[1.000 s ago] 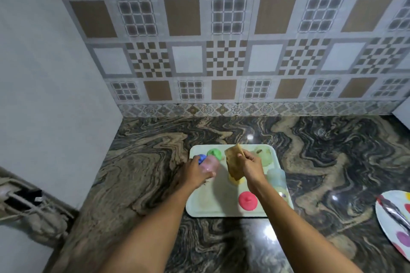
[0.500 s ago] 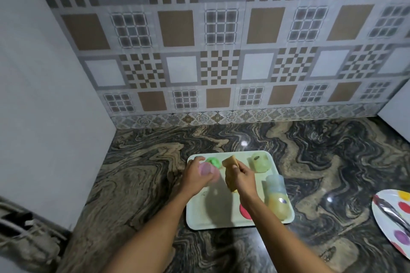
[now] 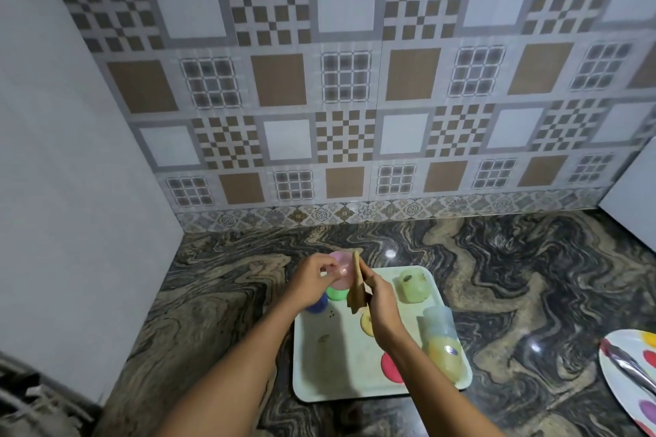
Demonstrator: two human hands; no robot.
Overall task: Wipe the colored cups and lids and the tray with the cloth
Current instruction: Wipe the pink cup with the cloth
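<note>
- The left grip (image 3: 312, 280) curls its fingers round a pink cup (image 3: 341, 270), lifted above the tray's (image 3: 330, 369) far left corner.
- The right grip (image 3: 381, 298) pinches a tan cloth (image 3: 356, 291), which hangs just beside the cup.
- On the tray lie a green lid (image 3: 336, 293), blue lid (image 3: 317, 306), yellow lid (image 3: 366, 323) and red lid (image 3: 389, 367).
- A green cup (image 3: 411, 286), blue cup (image 3: 438, 321) and yellow cup (image 3: 445, 358) are along its right side.
- The tray rests on the bench (image 3: 213, 294).

The dark, swirled marble surface (image 3: 514, 277) meets a patterned tile wall (image 3: 348, 82) at its far edge. A pale green tray (image 3: 337, 365) lies near the front edge, about midway across. A white spotted plate (image 3: 621, 397) sits at the right edge, well apart from the tray.
</note>
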